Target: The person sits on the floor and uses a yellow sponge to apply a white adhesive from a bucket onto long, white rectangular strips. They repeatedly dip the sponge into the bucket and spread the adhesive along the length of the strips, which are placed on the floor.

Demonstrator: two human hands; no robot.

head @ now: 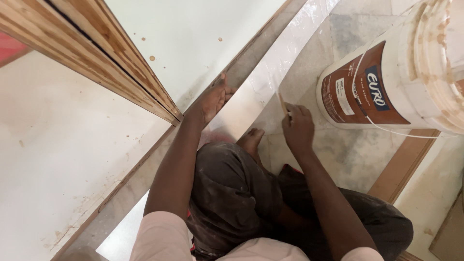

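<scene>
A long white laminate strip (pixel 270 72) lies across the floor, shiny with wet glue. My left hand (pixel 212 99) presses flat on the strip's near left edge, fingers spread. My right hand (pixel 297 128) grips a small thin wooden stick (pixel 283 104), its tip touching the strip's right edge. A bare foot (pixel 251 140) rests on the strip between my hands. I squat over the strip with my knees bent.
A large white plastic bucket (pixel 401 72) with a brown label and a wire handle stands at the right on the marble floor (pixel 348 154). White laminated boards (pixel 72 145) with layered plywood edges (pixel 111 63) lie at the left. A brown board strip (pixel 403 166) lies at the right.
</scene>
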